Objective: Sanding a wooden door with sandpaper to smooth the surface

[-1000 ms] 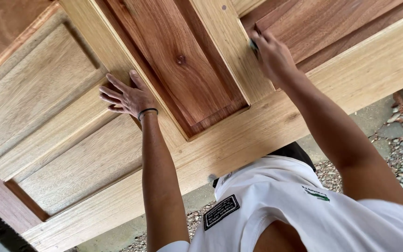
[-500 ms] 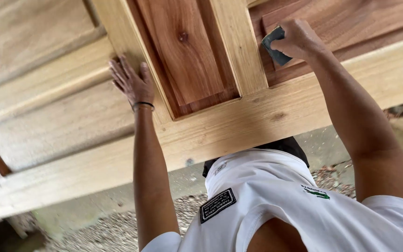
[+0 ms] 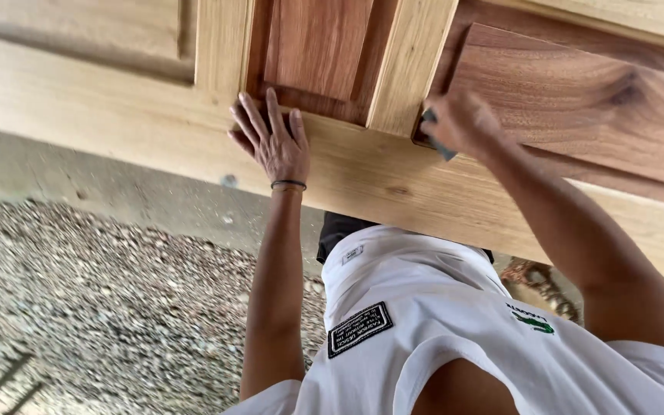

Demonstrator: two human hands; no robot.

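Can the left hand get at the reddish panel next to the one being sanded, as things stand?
Probably yes. The left hand lies flat on the pale bottom rail, fingertips already at the reddish panel; nothing lies between.

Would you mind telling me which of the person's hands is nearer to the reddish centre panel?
Left. The left hand lies flat with its fingers reaching the lower edge of the centre panel; the right hand is beyond the pale upright, holding a dark pad.

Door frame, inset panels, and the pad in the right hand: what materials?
Door frame: pale solid wood, open grain, apparently unfinished. Inset panels: reddish-brown wood, bold grain, matte. Pad in the right hand: dark, thin, likely abrasive; blurred.
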